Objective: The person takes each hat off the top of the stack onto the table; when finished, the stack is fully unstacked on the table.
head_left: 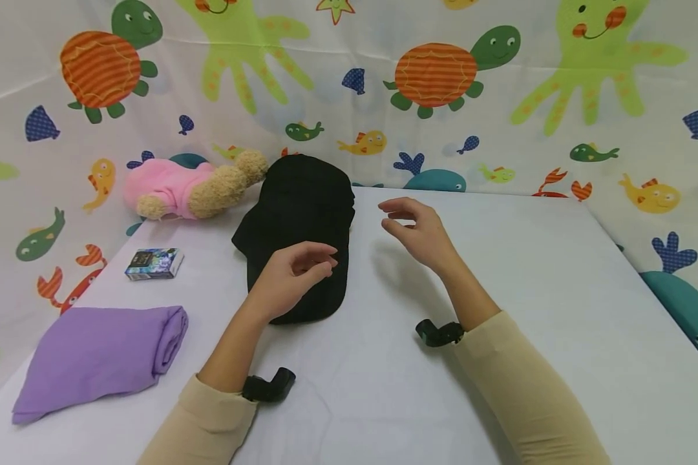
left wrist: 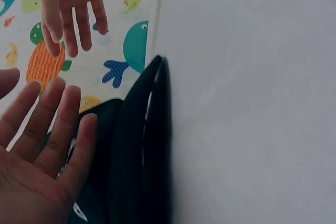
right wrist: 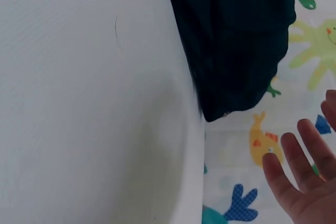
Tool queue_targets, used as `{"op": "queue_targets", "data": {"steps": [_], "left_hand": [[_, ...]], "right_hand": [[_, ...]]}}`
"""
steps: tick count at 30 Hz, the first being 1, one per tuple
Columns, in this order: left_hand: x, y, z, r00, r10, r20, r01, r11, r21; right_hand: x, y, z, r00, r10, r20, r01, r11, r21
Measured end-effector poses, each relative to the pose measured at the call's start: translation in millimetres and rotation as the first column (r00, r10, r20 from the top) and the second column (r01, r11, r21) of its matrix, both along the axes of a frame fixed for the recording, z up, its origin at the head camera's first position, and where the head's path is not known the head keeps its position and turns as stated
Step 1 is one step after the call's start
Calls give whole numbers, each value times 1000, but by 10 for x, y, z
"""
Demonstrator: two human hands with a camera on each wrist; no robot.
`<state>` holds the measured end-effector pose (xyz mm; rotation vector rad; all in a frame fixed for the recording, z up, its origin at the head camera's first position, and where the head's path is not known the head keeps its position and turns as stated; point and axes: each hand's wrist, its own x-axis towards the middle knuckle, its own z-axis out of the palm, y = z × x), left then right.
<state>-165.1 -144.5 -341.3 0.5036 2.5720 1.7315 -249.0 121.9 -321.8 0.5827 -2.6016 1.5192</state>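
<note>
Relaxed and free of any object, both hands hold their fingers loosely bent, with a gap between thumb and fingertips. At the far left of the white table (head_left: 558, 290), a folded purple cloth (head_left: 101, 361) lies with its rolled end to the right. Behind it rests a small patterned box (head_left: 154, 264); farther back, close to the printed curtain (head_left: 337, 58), lies a plush toy (head_left: 171, 187) in pink.

Next comes the left hand (head_left: 291, 278), its forearm slanting up from the lower left out of a beige sleeve (head_left: 200, 420), a black wrist camera (head_left: 269, 385) at the cuff. It hovers over the near part of a black cap-like item (head_left: 302, 206), fingers pointing rightward in the head view; the left wrist view shows them nearly straight and slightly spread. Whether it brushes the fabric cannot be told.

That black cap-like item is on the table between the hands, stretching away toward the curtain, its far end just beside the toy. To its right, the right hand (head_left: 419, 232) is raised, forearm angled in from the lower right, curved fingers directed at the item but apart from it.
</note>
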Motion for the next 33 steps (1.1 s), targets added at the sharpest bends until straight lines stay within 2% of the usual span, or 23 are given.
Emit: {"op": "queue_targets", "data": {"steps": [3, 14, 20, 25, 33], "left_hand": [[40, -105, 4, 1000, 16, 17, -16, 1000, 9], [45, -453, 60, 998, 54, 24, -55, 996, 73], [77, -652, 52, 994, 100, 50, -106, 984, 140], [105, -762, 24, 983, 150, 108, -168, 968, 185], [151, -959, 23, 965, 224, 134, -235, 969, 76]], "right_hand": [[-13, -52, -3, 1000, 15, 6, -15, 1000, -7], [-61, -184, 38, 997, 55, 49, -53, 998, -24], [-72, -279, 26, 992, 68, 105, -64, 997, -36], [-82, -371, -6, 989, 75, 129, -73, 997, -25], [-153, -535, -35, 984, 142, 110, -136, 989, -60]]}}
